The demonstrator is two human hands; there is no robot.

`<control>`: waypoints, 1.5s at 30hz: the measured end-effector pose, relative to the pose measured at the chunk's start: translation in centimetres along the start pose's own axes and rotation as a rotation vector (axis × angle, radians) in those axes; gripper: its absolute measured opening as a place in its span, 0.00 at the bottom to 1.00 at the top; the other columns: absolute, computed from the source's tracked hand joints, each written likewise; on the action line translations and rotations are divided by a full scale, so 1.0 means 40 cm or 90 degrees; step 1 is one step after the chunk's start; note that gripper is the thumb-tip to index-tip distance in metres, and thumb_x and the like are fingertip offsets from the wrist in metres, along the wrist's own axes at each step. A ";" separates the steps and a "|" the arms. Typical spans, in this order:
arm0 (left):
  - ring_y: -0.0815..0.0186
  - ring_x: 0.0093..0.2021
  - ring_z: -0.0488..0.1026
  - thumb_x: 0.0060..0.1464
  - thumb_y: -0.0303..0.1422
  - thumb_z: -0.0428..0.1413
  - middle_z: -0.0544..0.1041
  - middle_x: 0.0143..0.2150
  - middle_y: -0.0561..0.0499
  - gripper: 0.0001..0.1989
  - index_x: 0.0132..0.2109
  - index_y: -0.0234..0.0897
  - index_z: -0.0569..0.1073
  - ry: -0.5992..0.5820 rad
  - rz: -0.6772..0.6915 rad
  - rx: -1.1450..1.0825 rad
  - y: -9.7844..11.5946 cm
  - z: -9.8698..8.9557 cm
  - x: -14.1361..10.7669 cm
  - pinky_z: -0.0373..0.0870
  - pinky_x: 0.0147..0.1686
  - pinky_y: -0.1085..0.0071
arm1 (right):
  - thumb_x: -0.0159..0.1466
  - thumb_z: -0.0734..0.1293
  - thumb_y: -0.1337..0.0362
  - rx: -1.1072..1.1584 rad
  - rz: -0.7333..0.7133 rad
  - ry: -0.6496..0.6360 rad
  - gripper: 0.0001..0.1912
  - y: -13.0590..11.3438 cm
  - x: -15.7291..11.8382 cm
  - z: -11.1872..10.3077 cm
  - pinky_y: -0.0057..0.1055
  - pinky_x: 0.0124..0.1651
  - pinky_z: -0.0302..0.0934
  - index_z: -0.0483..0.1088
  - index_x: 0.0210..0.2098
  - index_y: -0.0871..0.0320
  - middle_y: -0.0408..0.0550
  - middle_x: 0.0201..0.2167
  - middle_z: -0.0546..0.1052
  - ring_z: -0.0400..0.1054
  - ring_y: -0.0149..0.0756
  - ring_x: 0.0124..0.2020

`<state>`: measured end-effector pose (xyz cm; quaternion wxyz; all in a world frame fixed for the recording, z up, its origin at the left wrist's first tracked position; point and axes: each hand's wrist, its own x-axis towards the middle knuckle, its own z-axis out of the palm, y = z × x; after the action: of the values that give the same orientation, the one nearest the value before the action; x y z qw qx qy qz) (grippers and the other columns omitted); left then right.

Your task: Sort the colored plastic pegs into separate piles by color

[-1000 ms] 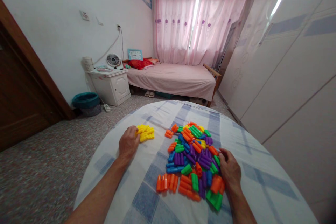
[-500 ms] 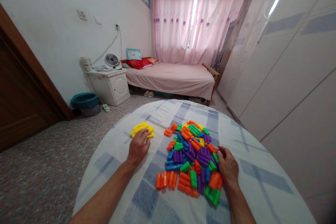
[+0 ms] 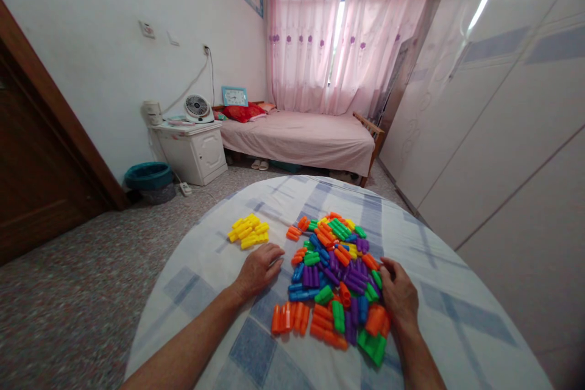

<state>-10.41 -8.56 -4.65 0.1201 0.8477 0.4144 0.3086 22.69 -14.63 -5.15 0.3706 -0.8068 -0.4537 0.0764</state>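
The left hand (image 3: 259, 269), loosely curled and holding nothing, lies between the small yellow pile (image 3: 248, 231) and the larger multicolored plastic-block heap (image 3: 336, 274) at lower center; the right hand (image 3: 400, 292) touches the heap's right edge, fingers bent.

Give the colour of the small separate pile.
The small pile is yellow; the head view shows it.

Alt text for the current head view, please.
Left hand, seemingly empty, between a small yellow block pile and a larger mixed-colour pile; right hand at the larger pile's edge. Round table, bed beyond.
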 end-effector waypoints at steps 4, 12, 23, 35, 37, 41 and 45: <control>0.63 0.43 0.71 0.55 0.29 0.49 0.74 0.41 0.47 0.09 0.43 0.37 0.71 0.008 -0.035 -0.028 0.001 0.003 0.009 0.68 0.44 0.66 | 0.56 0.52 0.53 0.003 0.002 0.003 0.25 -0.003 0.000 -0.002 0.36 0.47 0.58 0.69 0.45 0.57 0.52 0.44 0.74 0.67 0.42 0.45; 0.63 0.52 0.67 0.53 0.27 0.50 0.68 0.52 0.47 0.15 0.48 0.41 0.70 0.015 -0.003 -0.030 0.022 0.012 0.069 0.65 0.52 0.65 | 0.56 0.52 0.54 0.005 0.006 0.006 0.24 -0.004 -0.001 -0.001 0.36 0.46 0.58 0.69 0.44 0.57 0.52 0.44 0.74 0.67 0.42 0.44; 0.64 0.46 0.68 0.52 0.27 0.51 0.70 0.48 0.48 0.13 0.45 0.41 0.70 0.001 -0.045 0.086 0.011 0.094 0.158 0.66 0.47 0.67 | 0.57 0.53 0.54 0.005 0.010 -0.002 0.24 0.001 0.002 -0.001 0.36 0.47 0.57 0.69 0.45 0.57 0.51 0.45 0.74 0.67 0.42 0.45; 0.62 0.46 0.67 0.52 0.29 0.52 0.70 0.47 0.48 0.06 0.39 0.40 0.69 -0.024 -0.031 0.065 0.011 0.055 0.111 0.65 0.48 0.65 | 0.57 0.52 0.54 0.007 0.004 0.008 0.24 -0.003 0.002 0.000 0.36 0.47 0.58 0.69 0.44 0.58 0.52 0.44 0.74 0.67 0.42 0.45; 0.62 0.46 0.67 0.52 0.28 0.51 0.70 0.47 0.48 0.07 0.40 0.40 0.69 -0.036 -0.033 0.069 0.017 0.043 0.096 0.65 0.47 0.65 | 0.57 0.52 0.55 0.005 0.005 0.006 0.24 -0.003 0.001 -0.001 0.36 0.47 0.58 0.69 0.45 0.58 0.52 0.44 0.74 0.67 0.42 0.45; 0.62 0.45 0.68 0.51 0.28 0.52 0.71 0.45 0.48 0.07 0.39 0.40 0.69 -0.059 -0.032 0.066 0.025 0.019 0.067 0.65 0.46 0.66 | 0.57 0.53 0.55 0.007 0.001 0.012 0.24 -0.002 0.000 0.000 0.36 0.46 0.58 0.69 0.44 0.58 0.52 0.44 0.74 0.67 0.42 0.44; 0.62 0.45 0.68 0.51 0.28 0.52 0.71 0.43 0.49 0.06 0.38 0.40 0.70 -0.026 -0.040 0.066 0.012 -0.002 0.081 0.66 0.46 0.65 | 0.57 0.53 0.55 0.009 -0.009 0.014 0.23 0.003 0.001 0.002 0.36 0.46 0.58 0.69 0.44 0.58 0.52 0.44 0.74 0.67 0.41 0.44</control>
<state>-8.65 -6.35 -2.97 0.0941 0.8456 0.4534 0.2655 22.77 -14.59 -5.27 0.3819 -0.8018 -0.4545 0.0684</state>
